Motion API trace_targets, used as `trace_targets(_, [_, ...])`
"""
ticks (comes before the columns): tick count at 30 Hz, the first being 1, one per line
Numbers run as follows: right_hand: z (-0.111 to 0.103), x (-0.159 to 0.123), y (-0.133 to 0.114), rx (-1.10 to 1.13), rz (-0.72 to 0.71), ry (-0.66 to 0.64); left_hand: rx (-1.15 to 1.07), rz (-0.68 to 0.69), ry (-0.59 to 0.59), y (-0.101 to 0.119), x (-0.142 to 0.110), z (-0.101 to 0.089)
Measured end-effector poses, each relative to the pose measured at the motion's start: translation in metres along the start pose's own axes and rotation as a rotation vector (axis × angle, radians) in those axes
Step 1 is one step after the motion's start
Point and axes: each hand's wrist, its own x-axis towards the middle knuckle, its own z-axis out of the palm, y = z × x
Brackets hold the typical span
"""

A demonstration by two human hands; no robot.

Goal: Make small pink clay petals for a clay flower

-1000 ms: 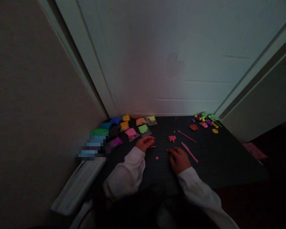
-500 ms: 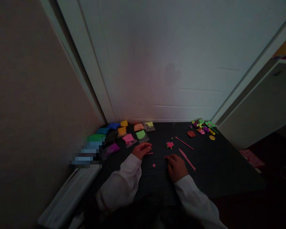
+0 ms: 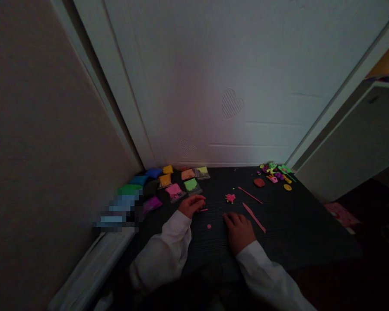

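My left hand rests on the dark table with its fingers curled together. A thin pink stick pokes out from under those fingers. My right hand lies palm down, fingers stretched forward on the table top; anything small beneath the fingertips is hidden. Between the hands sits a small flat pink disc. Beyond them is a pink clay cluster with green bits at its edge. To the right of my right hand lie a pink modelling knife and a slim pink modelling tool.
Bags of coloured clay line the table's back left. A reddish lump, a yellow disc and a pile of small colourful clay pieces are at the back right. A white panel rises behind the dark table.
My right hand's fingers have shifted from a pinch at the fingertips to lying flatter on the table. The left hand stays nearly still. The view has moved slightly.
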Motion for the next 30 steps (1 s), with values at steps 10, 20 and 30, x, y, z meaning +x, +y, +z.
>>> trace_targets(10, [-0.006, -0.001, -0.005, -0.136, -0.028, -0.077, -0.009, 0.023, 0.015, -0.003, 0.001, 0.0])
trace_targets(20, [-0.002, -0.002, 0.002, 0.0, -0.008, -0.013, 0.029, 0.009, 0.014, 0.0, -0.001, 0.0])
trace_targets(30, [0.003, 0.002, 0.01, 0.121, -0.035, 0.071, 0.056, 0.012, -0.033, -0.001, 0.0, -0.002])
